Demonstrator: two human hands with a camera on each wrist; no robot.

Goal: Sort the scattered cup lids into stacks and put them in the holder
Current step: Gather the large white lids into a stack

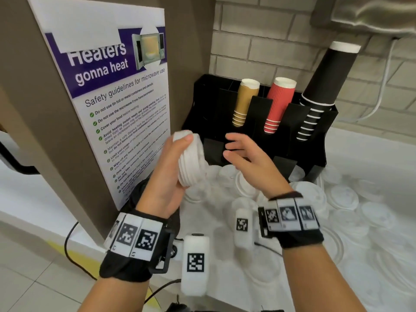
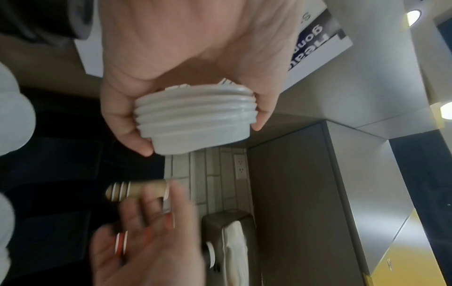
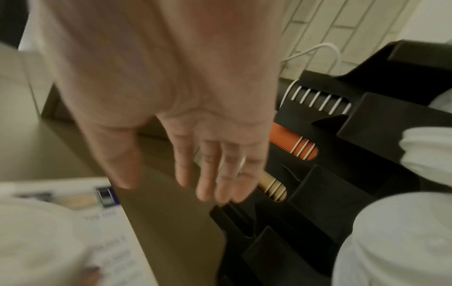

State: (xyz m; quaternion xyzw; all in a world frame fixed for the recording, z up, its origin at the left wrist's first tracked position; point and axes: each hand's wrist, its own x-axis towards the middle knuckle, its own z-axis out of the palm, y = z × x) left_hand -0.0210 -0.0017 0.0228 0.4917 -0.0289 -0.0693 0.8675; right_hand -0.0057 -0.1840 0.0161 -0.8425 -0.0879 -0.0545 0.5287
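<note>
- left hand (image 1: 167, 176) bare; black wrist band (image 1: 132, 248), lower left, white tiles with square black codes
- right hand (image 1: 249, 158) bare; same band (image 1: 292, 224), right of centre
- white coded blocks (image 1: 195, 264) beside bands

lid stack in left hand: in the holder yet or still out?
Out. The left hand grips the stack of white lids in the air, in front of the black holder. The right hand is open beside it, holding nothing.

Poster (image 1: 117, 104) — "Heaters gonna heat"
</note>
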